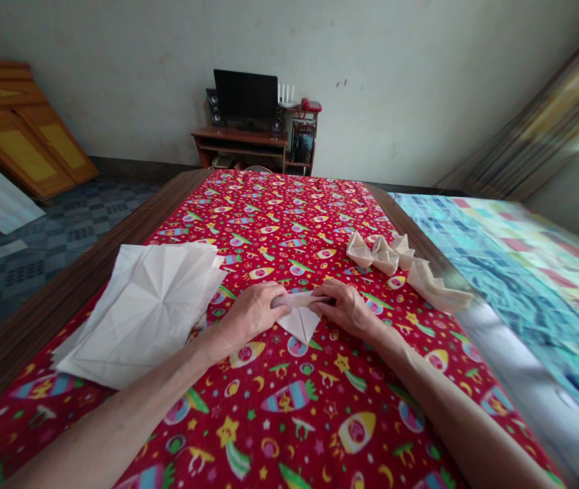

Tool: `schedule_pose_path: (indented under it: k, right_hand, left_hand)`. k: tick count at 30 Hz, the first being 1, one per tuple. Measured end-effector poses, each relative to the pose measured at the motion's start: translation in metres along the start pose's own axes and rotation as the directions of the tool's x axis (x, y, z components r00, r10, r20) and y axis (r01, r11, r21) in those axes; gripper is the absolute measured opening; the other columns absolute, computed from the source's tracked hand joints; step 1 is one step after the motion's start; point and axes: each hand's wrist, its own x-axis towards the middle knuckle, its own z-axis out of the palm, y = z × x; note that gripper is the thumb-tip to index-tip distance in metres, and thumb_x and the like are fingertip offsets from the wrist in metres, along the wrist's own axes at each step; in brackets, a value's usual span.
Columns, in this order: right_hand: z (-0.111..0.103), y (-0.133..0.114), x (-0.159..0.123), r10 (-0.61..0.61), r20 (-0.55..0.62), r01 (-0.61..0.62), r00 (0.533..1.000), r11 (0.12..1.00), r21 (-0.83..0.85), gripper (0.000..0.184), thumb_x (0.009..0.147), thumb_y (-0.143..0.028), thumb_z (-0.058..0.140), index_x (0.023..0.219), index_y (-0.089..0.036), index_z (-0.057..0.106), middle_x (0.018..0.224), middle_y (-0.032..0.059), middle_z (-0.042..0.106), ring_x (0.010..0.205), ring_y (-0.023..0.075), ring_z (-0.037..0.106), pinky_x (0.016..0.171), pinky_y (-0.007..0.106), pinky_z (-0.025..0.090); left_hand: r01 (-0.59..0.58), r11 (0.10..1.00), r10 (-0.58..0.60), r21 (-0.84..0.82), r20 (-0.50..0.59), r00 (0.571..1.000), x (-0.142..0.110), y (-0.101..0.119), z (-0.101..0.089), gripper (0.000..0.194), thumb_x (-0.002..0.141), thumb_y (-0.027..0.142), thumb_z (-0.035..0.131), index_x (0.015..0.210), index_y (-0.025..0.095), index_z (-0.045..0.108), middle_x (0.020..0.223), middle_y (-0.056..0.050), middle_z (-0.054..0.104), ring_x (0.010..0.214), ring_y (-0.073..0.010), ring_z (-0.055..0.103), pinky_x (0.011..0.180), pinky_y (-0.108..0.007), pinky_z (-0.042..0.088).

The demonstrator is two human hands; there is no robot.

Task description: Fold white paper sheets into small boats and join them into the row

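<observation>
Between my hands is a small folded sheet of white paper (pixel 300 320), with a triangular point toward me and a folded band along its far side. My left hand (pixel 258 305) pinches the band's left end, thumb on the near side. At the right end, my right hand (pixel 343 305) grips it in the same way. To the left lies a stack of creased white paper sheets (pixel 154 305), the top one marked with fold lines radiating from its middle. Several folded paper boats (pixel 383 255) sit toward the right edge, and another folded paper piece (pixel 434 288) lies nearer me.
A red cloth (pixel 289 224) with rocket prints covers the table (pixel 131 221). Beyond its far end stands a desk (pixel 243 139) with a monitor (pixel 246 96) and a red telephone (pixel 311 105). A patchwork-covered bed (pixel 518 272) adjoins the right side. A wooden cabinet (pixel 24 129) is far left.
</observation>
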Motion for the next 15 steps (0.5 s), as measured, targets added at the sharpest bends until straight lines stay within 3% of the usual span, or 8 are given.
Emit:
schedule_pose_path:
  k: [4, 7, 10, 15]
  right_hand:
    - [0.002, 0.003, -0.004, -0.064, -0.052, 0.061, 0.997, 0.997, -0.054, 0.008, 0.083, -0.022, 0.06, 0.079, -0.019, 0.066, 0.073, 0.0016, 0.059, 0.069, 0.0139, 0.054, 0.062, 0.025, 0.041]
    - [0.003, 0.005, -0.009, -0.181, -0.076, 0.166, 0.981, 0.972, -0.165, 0.018, 0.089, -0.022, 0.053, 0.077, -0.019, 0.065, 0.075, 0.0038, 0.061, 0.072, 0.0155, 0.053, 0.065, 0.027, 0.042]
    - [0.001, 0.003, -0.014, -0.271, -0.052, 0.244, 0.961, 0.922, -0.3, 0.023, 0.093, -0.022, 0.047, 0.079, -0.019, 0.066, 0.078, 0.0057, 0.062, 0.074, 0.0171, 0.051, 0.068, 0.029, 0.042]
    - [-0.007, -0.003, -0.019, -0.32, 0.035, 0.307, 0.947, 0.862, -0.403, 0.023, 0.094, -0.022, 0.044, 0.09, -0.021, 0.067, 0.084, 0.0064, 0.063, 0.077, 0.0178, 0.051, 0.07, 0.031, 0.042]
  left_hand:
    - [-0.148, 0.967, 0.154, 0.206, -0.014, 0.988, -0.01, 0.008, -0.003, 0.011, 0.087, 0.018, 0.054, 0.076, 0.018, 0.056, 0.08, -0.001, 0.057, 0.076, -0.015, 0.055, 0.069, -0.025, 0.042]
    - [-0.261, 0.873, 0.258, 0.412, 0.064, 0.964, -0.021, 0.018, -0.008, 0.014, 0.09, 0.013, 0.045, 0.083, 0.017, 0.056, 0.087, -0.004, 0.057, 0.084, -0.0194, 0.054, 0.078, -0.032, 0.044]
    - [-0.298, 0.799, 0.273, 0.523, 0.126, 0.954, -0.03, 0.026, -0.01, 0.016, 0.088, 0.007, 0.043, 0.086, 0.016, 0.056, 0.09, -0.007, 0.058, 0.086, -0.0233, 0.053, 0.081, -0.038, 0.045]
    - [-0.295, 0.754, 0.266, 0.587, 0.138, 0.954, -0.035, 0.031, -0.01, 0.019, 0.085, 0.003, 0.043, 0.089, 0.015, 0.058, 0.091, -0.008, 0.059, 0.086, -0.0235, 0.054, 0.08, -0.038, 0.045]
